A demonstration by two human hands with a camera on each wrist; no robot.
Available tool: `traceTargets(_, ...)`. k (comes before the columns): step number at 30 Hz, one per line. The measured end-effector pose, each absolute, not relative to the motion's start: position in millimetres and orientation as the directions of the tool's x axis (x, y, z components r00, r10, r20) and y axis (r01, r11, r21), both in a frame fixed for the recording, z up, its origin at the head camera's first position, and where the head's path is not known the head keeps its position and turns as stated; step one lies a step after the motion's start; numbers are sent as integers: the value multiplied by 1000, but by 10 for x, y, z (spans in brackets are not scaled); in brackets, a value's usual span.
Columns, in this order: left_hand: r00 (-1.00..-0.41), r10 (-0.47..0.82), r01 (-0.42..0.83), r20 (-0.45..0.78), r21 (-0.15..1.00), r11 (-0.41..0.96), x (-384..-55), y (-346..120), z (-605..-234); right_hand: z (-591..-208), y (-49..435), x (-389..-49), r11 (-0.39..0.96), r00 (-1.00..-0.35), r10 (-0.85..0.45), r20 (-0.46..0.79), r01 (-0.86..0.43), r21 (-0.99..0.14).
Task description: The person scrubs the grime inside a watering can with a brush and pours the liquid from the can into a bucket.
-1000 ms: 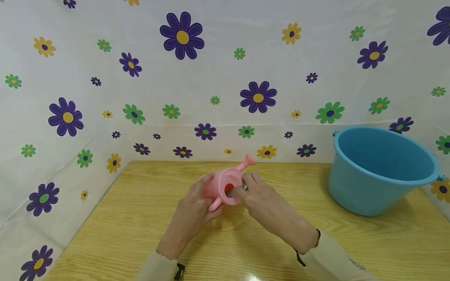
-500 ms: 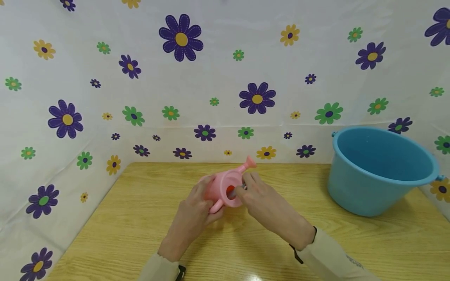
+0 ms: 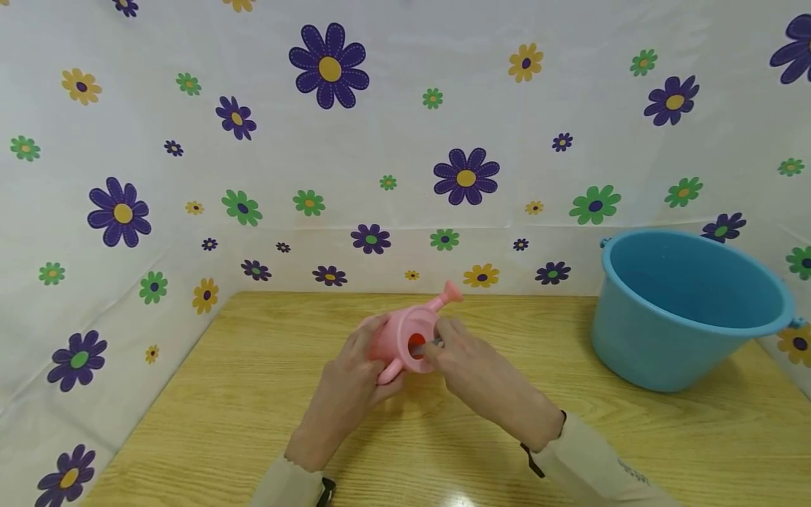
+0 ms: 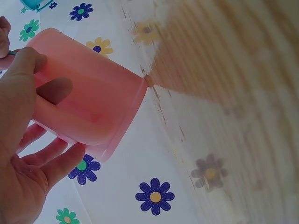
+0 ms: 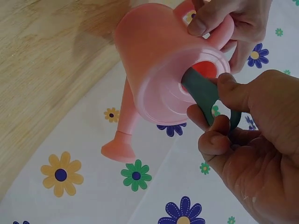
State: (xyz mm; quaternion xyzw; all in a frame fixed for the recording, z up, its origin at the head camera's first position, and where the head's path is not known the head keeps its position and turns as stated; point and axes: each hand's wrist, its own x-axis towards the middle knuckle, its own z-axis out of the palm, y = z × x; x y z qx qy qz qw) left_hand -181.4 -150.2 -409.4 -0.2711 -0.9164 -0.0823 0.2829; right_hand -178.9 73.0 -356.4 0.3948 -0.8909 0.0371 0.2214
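A pink watering can (image 3: 388, 342) is tipped on its side, its wide mouth facing right and toward me in the head view. My left hand (image 3: 345, 384) holds it around the body and handle, fingers spread along its side in the left wrist view. My right hand (image 3: 484, 377) pinches a grey-green loop-shaped handle (image 5: 201, 88) at the can's mouth. One end of that handle reaches through the round opening, and whatever lies beyond is hidden inside. Something red (image 5: 208, 69) shows within the opening. The pink spout (image 5: 118, 147) points away from me.
A large blue bucket (image 3: 665, 352) stands on the right of the wooden table (image 3: 241, 394). White sheeting (image 3: 380, 127) printed with flowers rises behind the table and along its left side.
My right hand has shifted slightly left, closer in to the can's mouth, still pinching the grey-green handle. The left hand keeps its hold on the can, and the bucket stays put.
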Motion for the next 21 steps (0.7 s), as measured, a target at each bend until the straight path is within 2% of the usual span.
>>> traceTargets(5,-697,448,540,560,-2,842,-1824,-1503,-4089,-3581,744,-1861,658,-568,-697,438,-749,76)
traceTargets(17,-682,452,551,575,-2,835,-1834,-1510,-4108,-3633,787,-1945,622,-514,-716,472,-777,98)
traceTargets(21,-671,453,558,587,-3,830,-1835,-1515,-4112,-3645,783,-1957,613,-520,-707,479,-789,48)
